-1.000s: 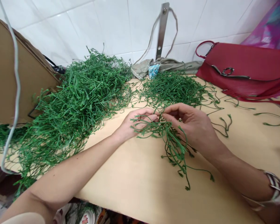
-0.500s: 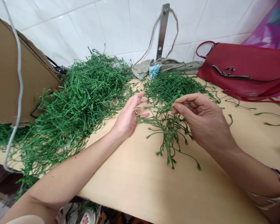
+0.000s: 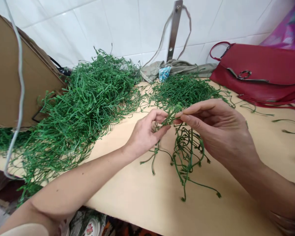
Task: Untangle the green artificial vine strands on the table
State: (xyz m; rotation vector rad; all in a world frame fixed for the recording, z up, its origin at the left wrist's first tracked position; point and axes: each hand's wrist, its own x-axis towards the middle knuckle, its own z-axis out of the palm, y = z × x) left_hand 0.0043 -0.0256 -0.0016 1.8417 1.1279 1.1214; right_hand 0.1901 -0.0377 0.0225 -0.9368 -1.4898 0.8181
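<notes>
Above the tabletop (image 3: 137,183), my left hand (image 3: 149,131) curls its fingers and thumb around some thin green stems (image 3: 170,118). My right hand (image 3: 218,131) meets it from the right, thumb and fingertips pinched on the same tangled bunch. Several strands with small budded tips hang down below my fingers (image 3: 186,154). Behind my hands lies a smaller heap of green stems (image 3: 184,90). A much larger pile of green stems (image 3: 95,95) spreads over the left side of the table. The exact point of my fingertips' grip is partly hidden.
A cardboard box (image 3: 21,72) and a white cable (image 3: 20,75) are at left. At the back stand a cup of blue and white bits (image 3: 164,72), a grey cloth (image 3: 186,68) and a metal bracket (image 3: 174,31). A red handbag (image 3: 263,72) lies at right, near loose stems (image 3: 290,122).
My left hand, open before, has moved right and closed on the stems beside my right fingertips. The bunch now hangs a little lower in the picture.
</notes>
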